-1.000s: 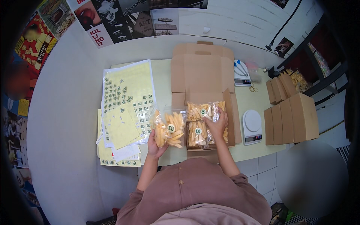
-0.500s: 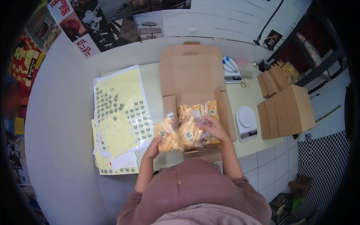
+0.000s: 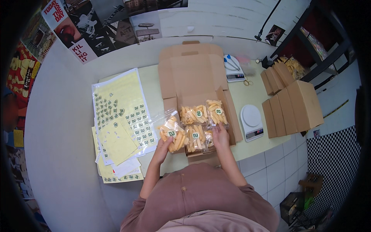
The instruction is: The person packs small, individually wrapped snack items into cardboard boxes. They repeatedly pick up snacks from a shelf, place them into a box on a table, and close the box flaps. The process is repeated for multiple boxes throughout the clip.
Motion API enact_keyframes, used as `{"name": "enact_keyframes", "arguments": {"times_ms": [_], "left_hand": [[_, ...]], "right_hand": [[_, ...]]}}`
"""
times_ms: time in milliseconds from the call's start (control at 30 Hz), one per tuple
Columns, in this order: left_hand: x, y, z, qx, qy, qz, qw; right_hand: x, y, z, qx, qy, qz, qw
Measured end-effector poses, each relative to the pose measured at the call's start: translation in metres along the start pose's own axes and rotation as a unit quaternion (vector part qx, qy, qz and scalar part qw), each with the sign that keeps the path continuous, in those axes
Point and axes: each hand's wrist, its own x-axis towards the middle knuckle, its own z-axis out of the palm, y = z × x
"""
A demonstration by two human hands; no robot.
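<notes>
Currently my left hand (image 3: 163,148) grips a snack bag (image 3: 174,132) over the open box's (image 3: 233,120) left edge; my right hand (image 3: 221,138) pinches another bag (image 3: 216,111) by its near end.

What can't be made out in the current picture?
Head view, open cardboard box: floor hidden where snack bags lie.
Head view, left hand: partly hidden behind the held bag.
Head view, lower-right bag: mostly covered by right hand and upper-right bag.
Head view, nearer scale: display too small to read.
Head view, leftmost posters: cut off by the picture's dark edge.
</notes>
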Motion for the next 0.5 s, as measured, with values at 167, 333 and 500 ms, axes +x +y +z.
{"name": "enact_keyframes", "arguments": {"times_ms": [167,333,500], "left_hand": [[0.002,0.007,0.019,0.084,-0.051,0.004,0.995],[0.005,0.001,0.049,0.102,-0.091,0.03,0.99],[0.004,-0.004,0.071,0.186,-0.117,0.048,0.974]], "right_hand": [[-0.053,-0.012,-0.011,-0.078,-0.008,-0.025,0.997],[-0.089,-0.024,0.008,-0.374,-0.265,-0.105,0.883],[-0.049,-0.036,0.004,-0.555,-0.37,-0.2,0.718]]}}
